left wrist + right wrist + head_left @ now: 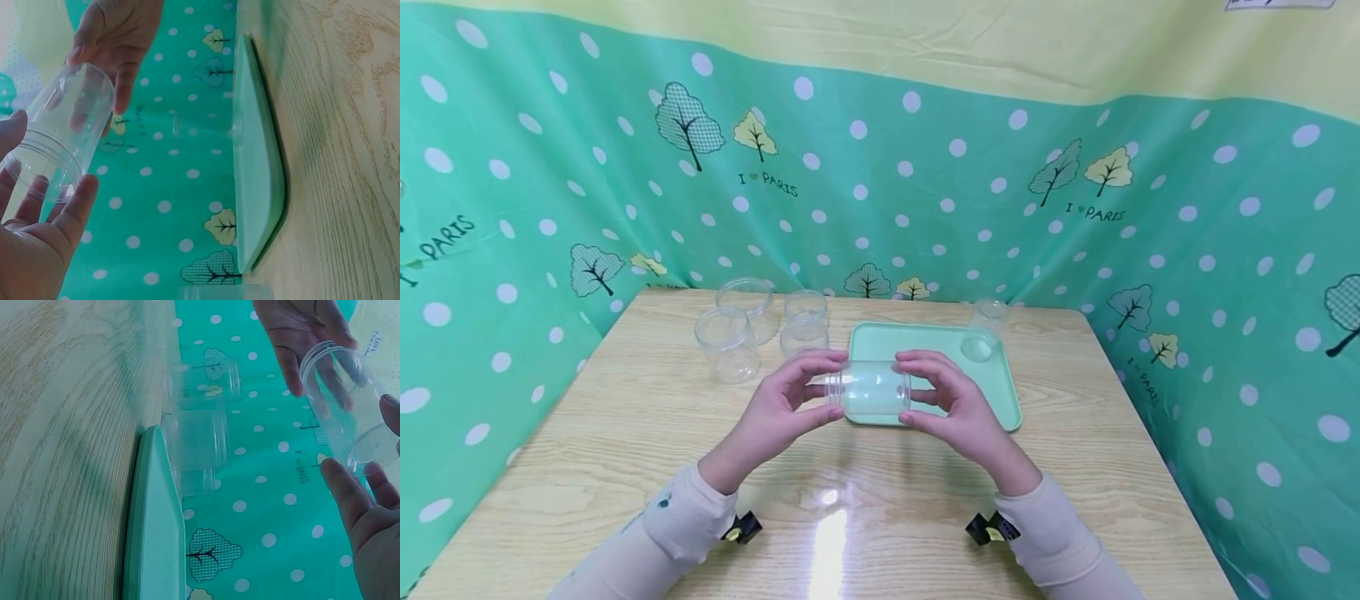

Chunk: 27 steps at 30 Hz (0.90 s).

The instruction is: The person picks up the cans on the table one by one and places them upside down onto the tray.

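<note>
A clear plastic jar [874,390] lies sideways in the air between my two hands, in front of the green tray's near edge in the head view. My left hand [790,398] grips the ridged mouth end, thumb below and fingers above. Around the base end, my right hand [953,403] holds with thumb and fingertips. In the left wrist view the jar [72,119] tilts, and its rim faces my left palm. The right wrist view shows the jar's smooth base [375,447] close to my right fingers. I see no lid on this jar.
Beyond the hands, a green tray [910,337] rests on the wooden table [625,433]. One clear jar [983,333] stands at its back right. Several clear jars, including a wide-rimmed one [726,342], stand back left. A dotted green curtain [880,200] hangs behind and at both sides.
</note>
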Tool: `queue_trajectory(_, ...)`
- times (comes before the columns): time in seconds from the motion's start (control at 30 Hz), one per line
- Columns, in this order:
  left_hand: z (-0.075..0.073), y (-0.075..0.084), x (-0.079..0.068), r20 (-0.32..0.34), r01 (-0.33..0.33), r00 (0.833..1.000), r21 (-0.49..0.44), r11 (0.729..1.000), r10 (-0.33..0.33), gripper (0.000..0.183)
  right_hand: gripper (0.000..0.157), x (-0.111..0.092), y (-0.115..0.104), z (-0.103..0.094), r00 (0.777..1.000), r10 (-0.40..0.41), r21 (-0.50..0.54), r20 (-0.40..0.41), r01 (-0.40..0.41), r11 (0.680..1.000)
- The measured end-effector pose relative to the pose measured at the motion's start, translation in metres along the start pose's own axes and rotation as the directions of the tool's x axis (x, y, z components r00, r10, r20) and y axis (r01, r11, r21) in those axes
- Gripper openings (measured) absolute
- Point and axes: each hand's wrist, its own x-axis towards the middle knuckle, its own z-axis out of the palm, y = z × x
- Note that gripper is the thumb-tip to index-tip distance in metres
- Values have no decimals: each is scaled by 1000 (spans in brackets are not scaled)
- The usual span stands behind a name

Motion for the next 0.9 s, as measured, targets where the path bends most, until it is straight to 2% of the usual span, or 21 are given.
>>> queue_trajectory(0.9,-1,-1,0,0,-22,1000,66,998,22,52,60,0,-2,-2,998,-58,-23,4,58,998)
